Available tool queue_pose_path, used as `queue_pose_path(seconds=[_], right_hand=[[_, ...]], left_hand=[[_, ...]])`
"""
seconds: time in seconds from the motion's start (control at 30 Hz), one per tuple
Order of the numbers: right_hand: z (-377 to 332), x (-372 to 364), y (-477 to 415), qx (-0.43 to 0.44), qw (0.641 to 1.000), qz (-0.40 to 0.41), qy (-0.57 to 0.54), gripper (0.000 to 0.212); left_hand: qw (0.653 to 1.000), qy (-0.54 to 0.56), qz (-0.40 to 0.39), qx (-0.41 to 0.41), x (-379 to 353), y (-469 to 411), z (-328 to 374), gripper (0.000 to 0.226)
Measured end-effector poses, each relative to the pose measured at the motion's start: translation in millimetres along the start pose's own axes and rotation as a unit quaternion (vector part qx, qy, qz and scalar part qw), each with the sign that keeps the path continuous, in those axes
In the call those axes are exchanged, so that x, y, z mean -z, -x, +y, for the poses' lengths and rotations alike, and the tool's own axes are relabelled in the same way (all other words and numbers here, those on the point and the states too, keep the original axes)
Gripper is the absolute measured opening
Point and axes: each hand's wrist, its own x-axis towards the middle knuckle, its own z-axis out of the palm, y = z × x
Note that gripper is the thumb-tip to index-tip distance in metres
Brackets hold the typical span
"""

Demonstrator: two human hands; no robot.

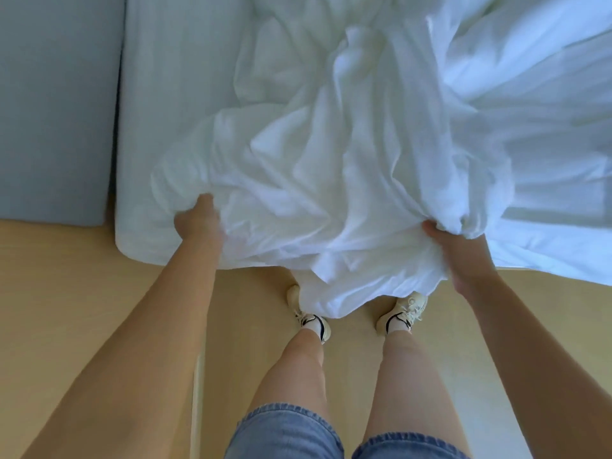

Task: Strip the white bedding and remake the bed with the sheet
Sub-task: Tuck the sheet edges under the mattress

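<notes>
Head view, over our shoes [404,309]: stripping looks partway done, remaking all ahead. Arms outstretched, our left hand [198,220] and right hand [454,251] each clench a fistful of the white sheet [331,167], which hangs off the near edge and lies rumpled across the mattress [172,77] beyond.

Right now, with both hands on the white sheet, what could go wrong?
The white sheet hangs off the mattress onto the shoes; a step could tread on it and trip the person. The right hand grips a thick bunch, the left hand a fold, so it may pull unevenly.
</notes>
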Motion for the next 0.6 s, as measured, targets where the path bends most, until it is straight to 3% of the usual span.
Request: queue_pose_path(seconds=[0.03, 0.1, 0.13, 0.2, 0.27, 0.3, 0.33, 0.37, 0.43, 0.47, 0.5, 0.53, 0.6], right_hand=[[4.2, 4.7, -4.4, 0.005, 1.0, -0.027, 0.015, 0.039], [6.1, 15.2, -12.1, -0.016, 0.997, -0.076, 0.012, 0.05], [4.3, 18.9, -17.1, -0.031, 0.994, -0.1, 0.007, 0.053], [-1.0, 24.1, -24.4, -0.054, 0.987, -0.155, 0.003, 0.055], [-7.3, 27.7, -31.8, -0.057, 0.981, -0.188, -0.006, 0.055], [-10.0, 29.9, -36.3, -0.052, 0.979, -0.195, -0.012, 0.056], [-13.2, 30.8, -40.7, -0.05, 0.977, -0.204, -0.018, 0.057], [-16.2, 31.0, -45.1, -0.052, 0.975, -0.212, -0.03, 0.055], [-21.4, 28.5, -51.7, -0.065, 0.971, -0.216, -0.08, 0.039], [-23.7, 26.3, -54.5, -0.081, 0.967, -0.214, -0.117, 0.03], [-26.9, 23.9, -56.7, -0.102, 0.961, -0.208, -0.152, 0.025], [-31.0, 22.1, -58.5, -0.116, 0.956, -0.204, -0.176, 0.023], [-40.3, 20.3, -61.1, -0.123, 0.956, -0.193, -0.184, 0.02]], left_hand=[[0.995, -0.075, 0.035, -0.057, 2.1, 7.0, -14.9, 0.058], [0.943, -0.195, 0.036, -0.265, -6.3, 40.0, -38.3, 0.073], [0.888, -0.239, -0.015, -0.394, -16.7, 59.4, -48.6, 0.08], [0.722, -0.409, -0.166, -0.534, -52.4, 99.2, -66.4, 0.101], [0.573, -0.571, -0.206, -0.55, -95.4, 121.6, -76.6, 0.114], [0.532, -0.617, -0.184, -0.55, -115.9, 123.5, -74.3, 0.112], [0.512, -0.638, -0.163, -0.552, -133.4, 121.8, -69.8, 0.102], [0.522, -0.629, -0.155, -0.555, -145.5, 119.5, -59.9, 0.09], [0.637, -0.548, -0.185, -0.509, -159.0, 115.6, -36.7, 0.07], [0.652, -0.539, -0.218, -0.486, -163.1, 113.9, -26.1, 0.059], [0.627, -0.556, -0.245, -0.488, -164.4, 113.1, -17.7, 0.046], [0.574, -0.592, -0.258, -0.504, -162.4, 116.6, -9.7, 0.037], [0.505, -0.612, -0.286, -0.537, -161.1, 125.0, 7.1, 0.04]])
